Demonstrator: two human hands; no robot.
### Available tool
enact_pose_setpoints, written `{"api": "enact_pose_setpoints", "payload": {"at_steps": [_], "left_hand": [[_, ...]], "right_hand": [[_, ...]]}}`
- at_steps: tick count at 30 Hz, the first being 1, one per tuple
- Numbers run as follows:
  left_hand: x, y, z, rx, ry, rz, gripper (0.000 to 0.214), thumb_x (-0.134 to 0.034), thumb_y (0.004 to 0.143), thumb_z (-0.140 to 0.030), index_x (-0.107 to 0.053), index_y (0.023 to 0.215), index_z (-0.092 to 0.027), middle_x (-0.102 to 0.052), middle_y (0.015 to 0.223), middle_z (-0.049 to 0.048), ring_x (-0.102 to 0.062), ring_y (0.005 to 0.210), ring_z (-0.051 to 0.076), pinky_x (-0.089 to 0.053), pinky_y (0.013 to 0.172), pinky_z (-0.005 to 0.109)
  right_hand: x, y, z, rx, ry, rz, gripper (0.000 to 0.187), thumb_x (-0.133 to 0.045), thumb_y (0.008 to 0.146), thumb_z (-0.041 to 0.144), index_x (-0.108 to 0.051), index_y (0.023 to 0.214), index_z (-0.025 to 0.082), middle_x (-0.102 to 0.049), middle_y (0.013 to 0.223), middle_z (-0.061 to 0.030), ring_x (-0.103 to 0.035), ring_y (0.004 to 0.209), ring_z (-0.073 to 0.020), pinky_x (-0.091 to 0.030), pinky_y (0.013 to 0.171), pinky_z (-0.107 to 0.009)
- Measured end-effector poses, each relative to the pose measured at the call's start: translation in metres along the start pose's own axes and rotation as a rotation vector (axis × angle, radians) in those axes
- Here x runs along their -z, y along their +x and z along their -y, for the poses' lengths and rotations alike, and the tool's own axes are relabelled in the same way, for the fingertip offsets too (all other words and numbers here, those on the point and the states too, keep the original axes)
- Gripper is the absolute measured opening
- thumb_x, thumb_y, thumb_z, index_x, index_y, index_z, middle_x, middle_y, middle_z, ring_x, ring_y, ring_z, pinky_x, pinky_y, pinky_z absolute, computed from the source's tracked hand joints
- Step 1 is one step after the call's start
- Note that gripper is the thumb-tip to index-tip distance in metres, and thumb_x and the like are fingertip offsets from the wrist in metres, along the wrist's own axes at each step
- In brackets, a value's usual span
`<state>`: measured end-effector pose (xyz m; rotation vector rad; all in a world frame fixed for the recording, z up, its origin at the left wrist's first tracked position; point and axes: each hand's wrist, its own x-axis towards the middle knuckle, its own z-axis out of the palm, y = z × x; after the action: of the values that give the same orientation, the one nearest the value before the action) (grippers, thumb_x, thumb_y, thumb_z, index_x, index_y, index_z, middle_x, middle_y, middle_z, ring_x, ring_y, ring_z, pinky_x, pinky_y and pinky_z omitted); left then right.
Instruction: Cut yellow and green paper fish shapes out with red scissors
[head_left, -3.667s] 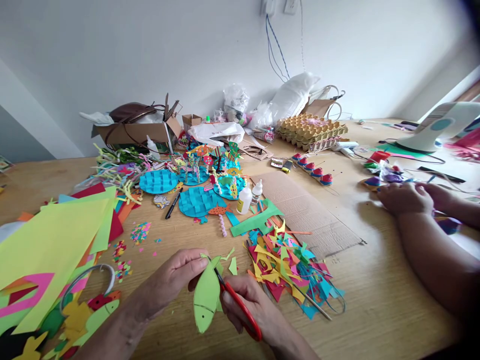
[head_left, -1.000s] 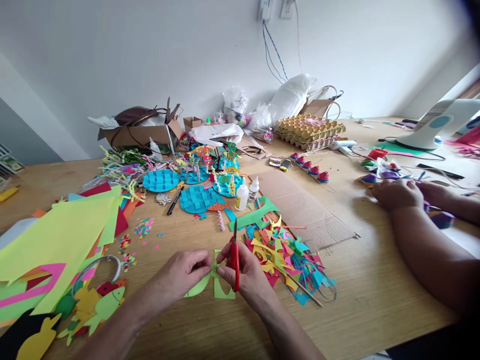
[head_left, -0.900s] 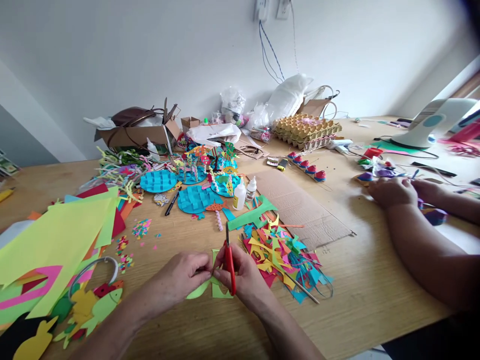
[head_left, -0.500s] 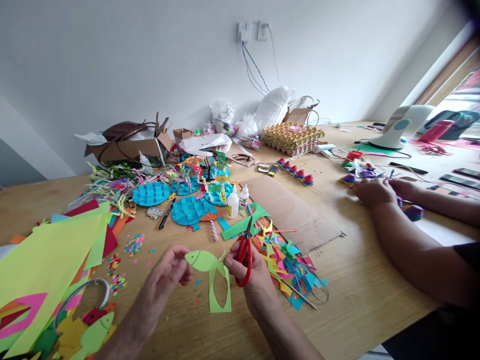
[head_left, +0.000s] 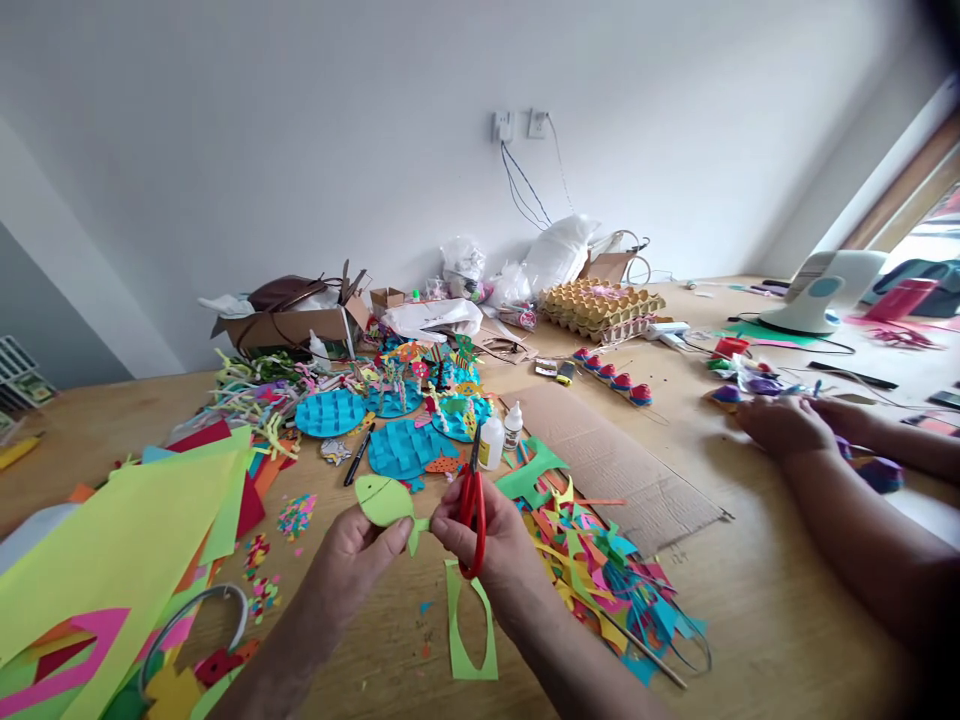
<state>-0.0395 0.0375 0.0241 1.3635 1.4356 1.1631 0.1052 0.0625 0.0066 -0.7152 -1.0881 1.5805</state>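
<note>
A light green paper fish (head_left: 384, 500) with a drawn eye and gill line is pinched in my left hand (head_left: 367, 548), near its tail end. My right hand (head_left: 484, 530) holds red-handled scissors (head_left: 472, 510), their dark blades pointing up and away from the fish. The thumb and finger of that hand also touch the fish's tail. Below my hands, on the wooden table, lies a green paper offcut (head_left: 454, 640) with a fish-shaped hole. Right of my right hand is a heap of coloured paper scraps (head_left: 600, 560).
Coloured paper sheets (head_left: 127, 530) lie at left. Blue egg-carton pieces (head_left: 409, 450), two glue bottles (head_left: 491, 442) and a black marker (head_left: 359, 455) are ahead. A cardboard sheet (head_left: 607, 450) lies right of centre. Another person's hands (head_left: 791, 425) work on painted carton pieces at right.
My left hand has moved from the fish's head to its tail end, and the fish now tilts. The view has shifted, with the table scene appearing lower and further right.
</note>
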Motion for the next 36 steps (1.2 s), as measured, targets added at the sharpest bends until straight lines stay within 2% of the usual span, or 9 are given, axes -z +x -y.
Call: {"api": "enact_pose_setpoints", "payload": {"at_steps": [4, 12, 18, 25, 29, 33, 36], "left_hand": [[0.007, 0.008, -0.002, -0.061, -0.094, 0.002, 0.015, -0.055, 0.075, -0.034, -0.058, 0.07, -0.02, -0.053, 0.062, -0.0023, -0.046, 0.065, 0.016, -0.041, 0.063, 0.025], [0.018, 0.023, -0.025, -0.113, -0.05, -0.038, 0.023, -0.065, 0.062, -0.03, -0.052, 0.045, -0.023, -0.045, 0.043, -0.0027, -0.044, 0.051, 0.017, -0.04, 0.055, 0.027], [0.028, 0.025, -0.027, -0.074, -0.055, -0.023, 0.019, -0.065, 0.06, -0.025, -0.054, 0.045, -0.024, -0.049, 0.038, -0.0026, -0.054, 0.059, 0.022, -0.043, 0.055, 0.027], [0.029, 0.023, -0.037, -0.081, -0.041, 0.014, 0.015, -0.066, 0.06, -0.025, -0.058, 0.047, -0.024, -0.052, 0.043, -0.0023, -0.052, 0.057, 0.021, -0.044, 0.058, 0.027], [0.027, 0.022, -0.033, -0.081, -0.028, 0.019, 0.02, -0.064, 0.063, -0.029, -0.056, 0.045, -0.024, -0.046, 0.041, -0.0027, -0.05, 0.058, 0.021, -0.042, 0.058, 0.027], [0.026, 0.022, -0.022, -0.127, 0.015, 0.015, 0.013, -0.059, 0.069, -0.03, -0.06, 0.059, -0.023, -0.05, 0.051, -0.0032, -0.044, 0.051, 0.016, -0.04, 0.056, 0.026], [0.026, 0.022, -0.019, -0.162, 0.031, 0.012, 0.012, -0.057, 0.07, -0.03, -0.058, 0.061, -0.022, -0.051, 0.056, -0.0027, -0.047, 0.054, 0.016, -0.04, 0.055, 0.025]], "right_hand": [[-0.011, 0.014, 0.002, 0.017, -0.04, -0.004, 0.026, -0.073, 0.06, 0.027, -0.052, 0.074, 0.019, -0.053, 0.061, 0.0039, -0.043, 0.052, -0.0102, -0.033, 0.05, -0.021], [-0.025, 0.032, 0.0, 0.023, -0.013, -0.008, 0.027, -0.074, 0.06, 0.026, -0.054, 0.075, 0.019, -0.055, 0.062, 0.0036, -0.045, 0.053, -0.0101, -0.034, 0.05, -0.02], [-0.023, 0.036, 0.006, 0.024, -0.079, 0.023, 0.023, -0.071, 0.062, 0.025, -0.053, 0.075, 0.018, -0.054, 0.062, 0.0036, -0.043, 0.053, -0.0095, -0.033, 0.048, -0.02], [-0.022, 0.035, 0.01, 0.064, -0.254, 0.133, 0.013, -0.064, 0.067, 0.021, -0.051, 0.072, 0.019, -0.053, 0.065, 0.0023, -0.044, 0.057, -0.0113, -0.034, 0.052, -0.022], [-0.024, 0.032, 0.011, 0.059, -0.226, 0.111, 0.013, -0.062, 0.066, 0.02, -0.05, 0.072, 0.019, -0.05, 0.063, 0.0035, -0.042, 0.055, -0.0106, -0.032, 0.05, -0.022], [-0.025, 0.032, 0.009, 0.052, -0.14, 0.095, 0.015, -0.064, 0.064, 0.019, -0.051, 0.073, 0.02, -0.052, 0.063, 0.0038, -0.041, 0.054, -0.0103, -0.032, 0.048, -0.021], [-0.025, 0.032, 0.007, 0.06, -0.109, 0.065, 0.017, -0.065, 0.063, 0.019, -0.052, 0.072, 0.019, -0.052, 0.062, 0.0039, -0.042, 0.054, -0.0101, -0.032, 0.048, -0.02]]}}
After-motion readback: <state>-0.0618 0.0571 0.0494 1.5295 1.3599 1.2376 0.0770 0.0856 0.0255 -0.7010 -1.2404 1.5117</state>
